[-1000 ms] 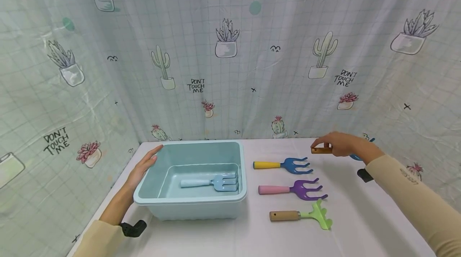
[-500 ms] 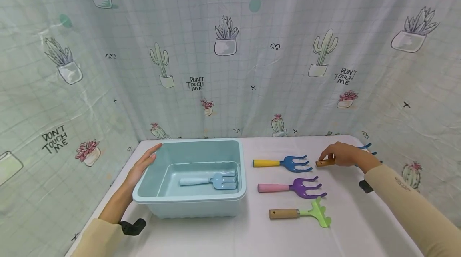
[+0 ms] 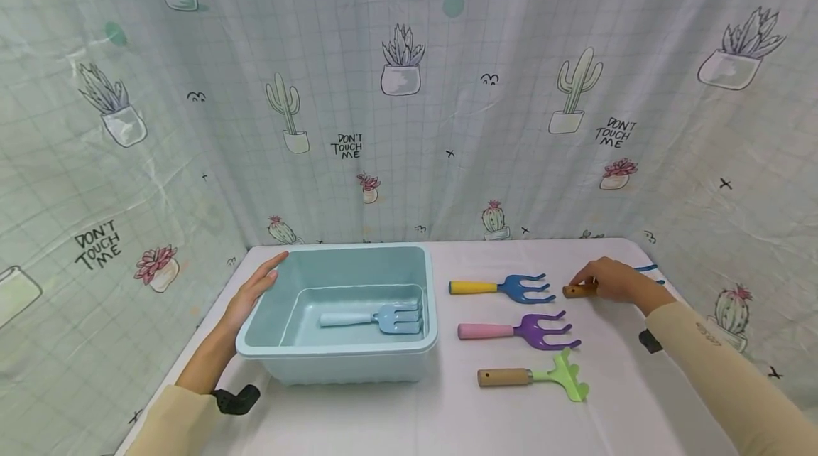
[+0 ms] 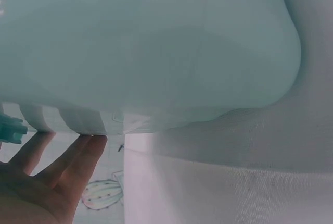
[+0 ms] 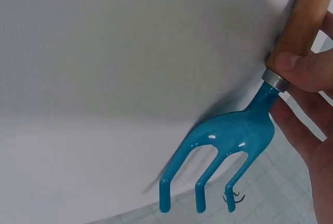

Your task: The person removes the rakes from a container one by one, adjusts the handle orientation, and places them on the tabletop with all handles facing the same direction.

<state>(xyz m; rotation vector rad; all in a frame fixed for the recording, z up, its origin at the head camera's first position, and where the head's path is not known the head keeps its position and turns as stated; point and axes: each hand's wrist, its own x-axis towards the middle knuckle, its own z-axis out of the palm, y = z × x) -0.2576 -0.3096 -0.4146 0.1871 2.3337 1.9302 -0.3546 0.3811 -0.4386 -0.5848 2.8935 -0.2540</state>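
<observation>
At the right rear of the table, my right hand [image 3: 615, 280] grips a blue hand fork [image 5: 234, 127] by its wooden handle [image 5: 304, 18]. The thumb lies on the handle just above the metal collar. The right wrist view shows its three bent tines whole; in the head view the hand hides most of the fork. My left hand [image 3: 251, 294] rests against the left side of a pale blue tub [image 3: 339, 368], with fingers [image 4: 86, 156] extended along its outer wall. Inside the tub lies a light blue hand fork [image 3: 393, 319].
Between the tub and my right hand lie a blue hand fork with yellow handle [image 3: 473, 288], a purple one with pink handle [image 3: 486, 331] and a green hand rake [image 3: 565, 376] with wooden handle. A patterned curtain [image 3: 409, 122] encloses the white table [image 3: 358, 427] behind and at the sides.
My right hand has lowered the wooden-handled blue fork toward the table, coming slightly nearer and to the right. The left hand stays at the tub. The head view has tilted slightly.
</observation>
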